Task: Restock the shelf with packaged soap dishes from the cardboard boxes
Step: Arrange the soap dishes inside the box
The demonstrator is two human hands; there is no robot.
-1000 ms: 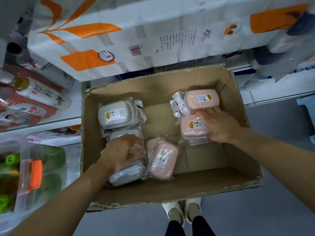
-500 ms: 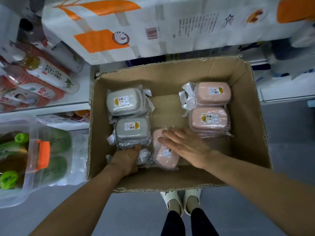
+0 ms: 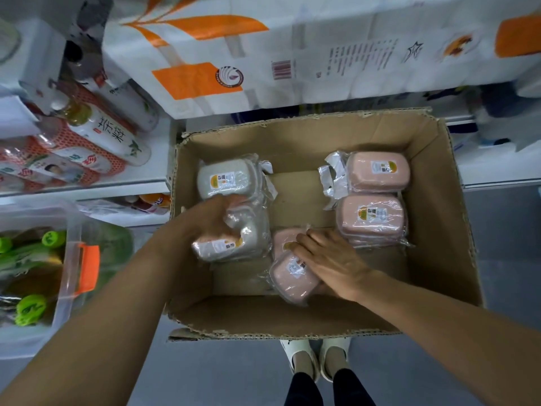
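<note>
Your left hand [image 3: 213, 218] curls around a wrapped grey soap dish [image 3: 234, 238] on the left side of the cardboard box [image 3: 439, 259], and the pack looks tilted up off the box floor, with a second grey soap dish [image 3: 225, 178] lying just behind it. Your right hand [image 3: 330, 259] lies with fingers fairly straight across two pink soap dishes [image 3: 292, 273] near the front middle of the box; whether the thumb hooks under the nearer one you cannot tell from here. Two more pink packs [image 3: 374, 194] sit side by side against the right wall.

The risks from here come mostly from the wrapping. The film is slack and glossy (note the loose flaps at the pack ends), so a grip on film alone, not on the hard shell inside, could slide, and the grey dish may drop back into the box. The right hand rests on a pair of overlapping packs; lifting with flat fingers would likely take only the top one or tip both sideways. The box has high walls and ragged torn edges, so a pack brought out low could snag its film there. The shelf [image 3: 164, 168] behind the box already carries bottles [image 3: 99, 130] close to the edge, so a wide swing of the left arm might knock one.
</note>
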